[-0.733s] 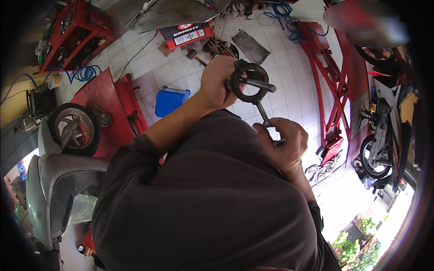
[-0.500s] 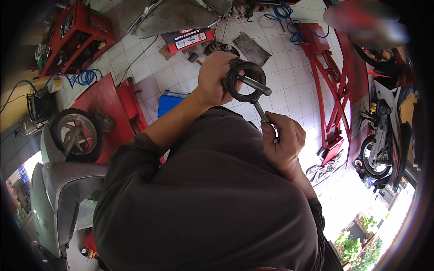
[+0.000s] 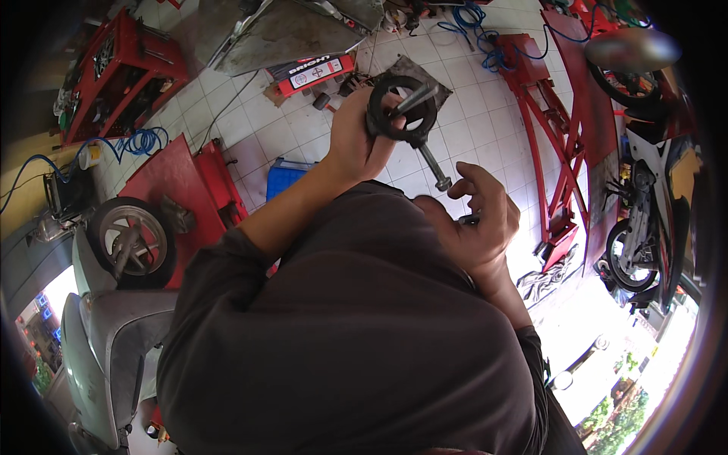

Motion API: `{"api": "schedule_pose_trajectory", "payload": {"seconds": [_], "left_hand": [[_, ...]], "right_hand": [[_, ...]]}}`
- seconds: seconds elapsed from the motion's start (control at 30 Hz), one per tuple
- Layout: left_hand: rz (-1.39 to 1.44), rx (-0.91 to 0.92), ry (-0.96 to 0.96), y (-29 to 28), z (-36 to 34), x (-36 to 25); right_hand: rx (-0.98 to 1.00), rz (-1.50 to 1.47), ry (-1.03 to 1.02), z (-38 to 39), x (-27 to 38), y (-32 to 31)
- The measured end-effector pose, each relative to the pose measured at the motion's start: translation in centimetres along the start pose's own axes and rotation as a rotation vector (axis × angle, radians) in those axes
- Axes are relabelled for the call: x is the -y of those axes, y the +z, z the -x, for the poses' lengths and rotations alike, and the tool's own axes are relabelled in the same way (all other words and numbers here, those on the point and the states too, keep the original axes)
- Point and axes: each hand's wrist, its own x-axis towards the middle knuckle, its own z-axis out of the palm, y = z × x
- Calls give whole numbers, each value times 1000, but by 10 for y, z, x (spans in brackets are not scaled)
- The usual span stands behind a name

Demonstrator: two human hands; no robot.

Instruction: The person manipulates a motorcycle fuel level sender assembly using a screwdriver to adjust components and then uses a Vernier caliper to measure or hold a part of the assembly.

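My left hand (image 3: 353, 140) is closed around the side of a dark metal ring tool (image 3: 409, 136), held up in front of my chest. A long bolt (image 3: 432, 165) sticks out from the ring's lower edge, its head toward my right hand. A grey metal rod (image 3: 416, 98) shows across the ring's opening, its near end blurred. My right hand (image 3: 489, 227) is just beyond the bolt head, apart from it. Its index finger is lifted and bent, while the other fingers curl around a small dark metal piece (image 3: 469, 219), mostly hidden in the palm.
A red lift frame (image 3: 542, 136) and a motorcycle (image 3: 637, 235) stand on the right. To the left are a wheel (image 3: 130, 239) and a red tool trolley (image 3: 129, 76). A blue case (image 3: 288, 178), a mallet (image 3: 323, 101) and a red-and-white box (image 3: 318, 72) lie ahead on the tiles.
My right hand has let go of the bolt and drawn slightly away, its index finger lifting. The ring tool has moved a little up and to the left in my left hand.
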Motion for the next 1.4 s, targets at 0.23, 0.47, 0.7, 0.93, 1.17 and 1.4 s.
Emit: {"api": "schedule_pose_trajectory", "payload": {"seconds": [0.23,0.47,0.7,0.93,1.17,1.4], "left_hand": [[176,-30,-371,11,12,-18],[305,31,-518,23,10,-31],[520,121,-785,38,27,-28],[479,169,-820,41,32,-28],[444,160,-824,37,37,-25],[447,154,-842,31,42,-21]], "right_hand": [[22,83,-46,-6,-11,0],[-66,92,-9,-7,-9,-3],[-4,152,112,-6,-14,-11],[73,196,84,-3,-20,-13],[129,175,93,-9,-16,-17],[108,150,174,-14,-5,-16]]}}
